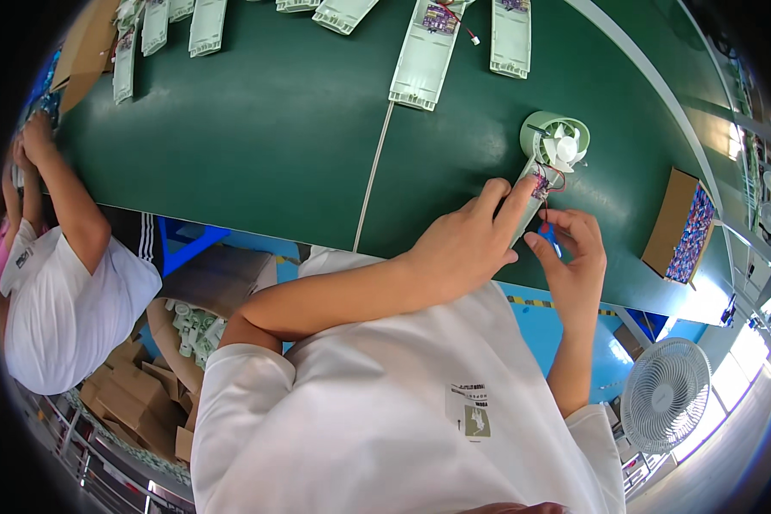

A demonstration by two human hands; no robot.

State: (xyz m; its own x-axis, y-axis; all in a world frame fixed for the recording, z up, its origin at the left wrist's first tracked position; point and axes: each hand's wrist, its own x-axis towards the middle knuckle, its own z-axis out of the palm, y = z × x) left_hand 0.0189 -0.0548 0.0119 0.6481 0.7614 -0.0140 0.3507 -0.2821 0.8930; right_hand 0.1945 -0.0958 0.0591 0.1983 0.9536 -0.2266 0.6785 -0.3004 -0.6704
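Observation:
On the green table in front of me lies a pale green handheld fan [529,190], its round head holding a white fan blade [564,149]. A purple circuit board [540,185] with thin red and dark wires shows in its open handle. My left hand [475,231] grips the handle from the left, fingers over its upper side and thumb by the lower end. Beside that end, my right hand [576,255] pinches a small blue part [551,235] between thumb and fingers. A thin wire leads towards this part; its exact kind is partly hidden by the fingers.
Several pale green casings, some with boards, lie along the table's far side, such as one casing [424,60]. A cardboard box [678,224] of small blue and pink pieces stands right. A person [77,274] works at left. A standing fan [665,396] is at lower right.

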